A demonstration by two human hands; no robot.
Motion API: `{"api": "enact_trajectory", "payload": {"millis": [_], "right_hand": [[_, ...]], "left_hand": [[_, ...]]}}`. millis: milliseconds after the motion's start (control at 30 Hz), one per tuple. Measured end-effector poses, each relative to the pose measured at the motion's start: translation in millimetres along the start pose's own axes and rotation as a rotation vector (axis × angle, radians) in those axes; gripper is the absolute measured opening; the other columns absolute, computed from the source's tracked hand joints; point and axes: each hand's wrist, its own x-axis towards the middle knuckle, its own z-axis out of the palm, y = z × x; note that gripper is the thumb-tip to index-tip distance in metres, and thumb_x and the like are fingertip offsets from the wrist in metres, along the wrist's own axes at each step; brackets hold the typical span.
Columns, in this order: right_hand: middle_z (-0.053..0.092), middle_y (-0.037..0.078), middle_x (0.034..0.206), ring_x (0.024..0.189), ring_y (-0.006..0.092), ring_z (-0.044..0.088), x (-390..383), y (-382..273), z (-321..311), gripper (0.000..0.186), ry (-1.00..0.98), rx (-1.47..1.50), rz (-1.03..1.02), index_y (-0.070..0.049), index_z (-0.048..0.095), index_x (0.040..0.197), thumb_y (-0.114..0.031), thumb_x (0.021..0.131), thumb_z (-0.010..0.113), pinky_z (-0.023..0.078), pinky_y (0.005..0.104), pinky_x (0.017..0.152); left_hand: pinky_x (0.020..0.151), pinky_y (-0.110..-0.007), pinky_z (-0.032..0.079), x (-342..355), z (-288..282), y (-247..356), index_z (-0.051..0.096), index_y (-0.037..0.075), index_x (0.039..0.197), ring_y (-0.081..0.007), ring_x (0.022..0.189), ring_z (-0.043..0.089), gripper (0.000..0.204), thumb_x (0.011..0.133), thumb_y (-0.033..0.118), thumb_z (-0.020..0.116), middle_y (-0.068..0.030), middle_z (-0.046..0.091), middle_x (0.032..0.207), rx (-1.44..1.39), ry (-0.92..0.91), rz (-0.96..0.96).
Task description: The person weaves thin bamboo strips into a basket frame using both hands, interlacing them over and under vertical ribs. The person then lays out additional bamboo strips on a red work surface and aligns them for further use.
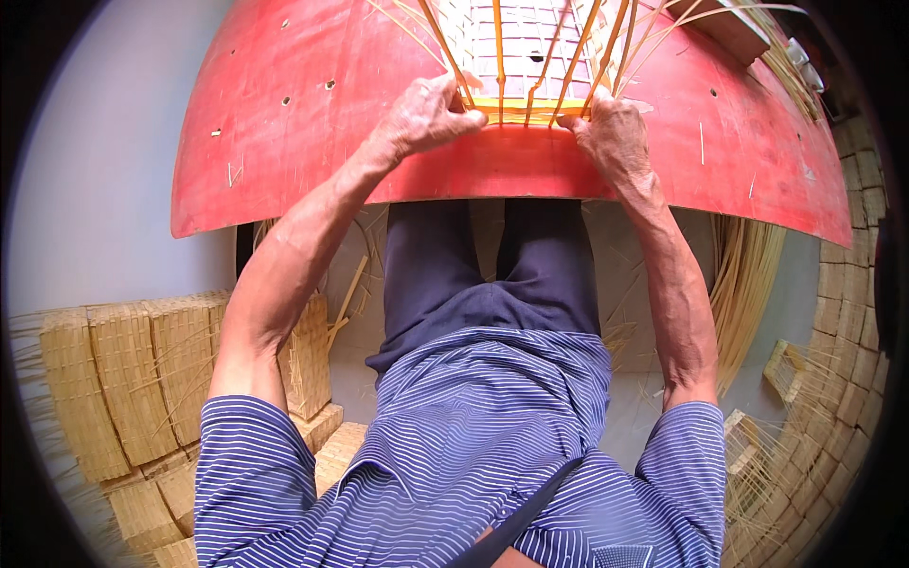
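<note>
A loosely woven piece of pale strips (519, 38) lies at the far middle of the red tabletop. Several orange strips (500, 57) stand up from its near edge, where a yellow-orange strip (516, 106) runs crosswise. At the left end of that edge my left hand (431, 115) is closed, its thumb along the edge and its fingers pinching the strip. My right hand (614, 133) is closed on the right end in the same way, thumb pointing inward. The fingertips of both hands are partly hidden.
The red tabletop (294, 151) has small holes and scraps of strip. Long thin strips (748, 275) hang at its right. Woven straw-coloured boxes (123, 379) are stacked at left, with more woven blocks (843, 322) at right. A wooden block (724, 30) sits at the far right.
</note>
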Motion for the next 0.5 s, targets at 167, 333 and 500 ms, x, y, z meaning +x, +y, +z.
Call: {"api": "enact_trajectory", "payload": {"millis": [167, 333, 500], "right_hand": [[0.068, 0.018, 0.067, 0.065, 0.0328, 0.069, 0, 6, 6, 0.030, 0.029, -0.026, -0.049, -0.004, 0.076, 0.092, -0.030, 0.079, 0.082, 0.055, 0.0451, 0.065], [0.069, 0.019, 0.072, 0.068, 0.0341, 0.071, 1, 8, 4, 0.029, -0.011, -0.036, -0.025, -0.004, 0.075, 0.099, -0.024, 0.080, 0.082, 0.056, 0.0440, 0.065], [0.068, 0.020, 0.068, 0.066, 0.0337, 0.070, -3, 3, -2, 0.027, -0.010, 0.019, -0.045, -0.001, 0.074, 0.090, -0.025, 0.080, 0.082, 0.055, 0.0440, 0.063]], "left_hand": [[0.062, -0.034, 0.053, -13, 40, 2, 0.056, 0.007, 0.122, -0.0192, 0.065, 0.067, 0.044, 0.080, 0.010, 0.069, -0.0110, 0.068, 0.073, -0.055, 0.315, -0.004], [0.055, -0.035, 0.050, -8, 50, 9, 0.055, 0.006, 0.104, -0.0192, 0.055, 0.063, 0.028, 0.078, 0.005, 0.065, -0.0089, 0.061, 0.061, 0.009, 0.436, 0.004], [0.054, -0.037, 0.050, -9, 49, 8, 0.055, 0.005, 0.104, -0.0234, 0.056, 0.065, 0.027, 0.078, 0.005, 0.064, -0.0114, 0.062, 0.062, 0.039, 0.446, 0.030]]}}
